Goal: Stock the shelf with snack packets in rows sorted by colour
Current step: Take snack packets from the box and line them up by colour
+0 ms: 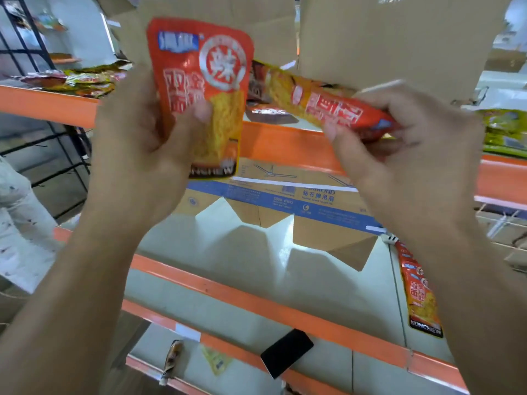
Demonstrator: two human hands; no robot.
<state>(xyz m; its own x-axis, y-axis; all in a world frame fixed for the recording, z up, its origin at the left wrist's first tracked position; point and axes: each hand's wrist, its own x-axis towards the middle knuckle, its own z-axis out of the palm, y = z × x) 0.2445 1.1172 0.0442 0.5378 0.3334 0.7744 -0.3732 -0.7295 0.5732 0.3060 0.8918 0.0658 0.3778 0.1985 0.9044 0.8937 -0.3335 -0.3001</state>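
Head view: the left grip (142, 143) is clamped on an orange-red snack packet (205, 81), held upright with its printed front facing the camera, the thumb pressed on the front and the fingers curled behind. The right grip (405, 143) is pinched on the near end of a second orange-red packet (322, 105), which lies tilted and nearly edge-on, its far end reaching toward the left grip's packet. I cannot tell whether the two packets touch.

Behind both grips runs the shelf (285, 143) with its orange front rail. Just behind the gap between the grips a dark red packet (271, 112) lies on that shelf. Left of the left grip, on the same level, is a heap of yellow packets (85, 81). Right of the right grip sit green and yellow packets (504, 129). Above the grips stand brown cardboard boxes (385, 38).

Below the grips a flattened carton with a blue band (285, 198) lies on the next shelf down. Under the right forearm, another orange-red packet (419, 297) lies flat on a lower shelf. Well below the grips, a black phone (286, 353) rests across an orange rail, with a small brown packet (172, 360) to its left.
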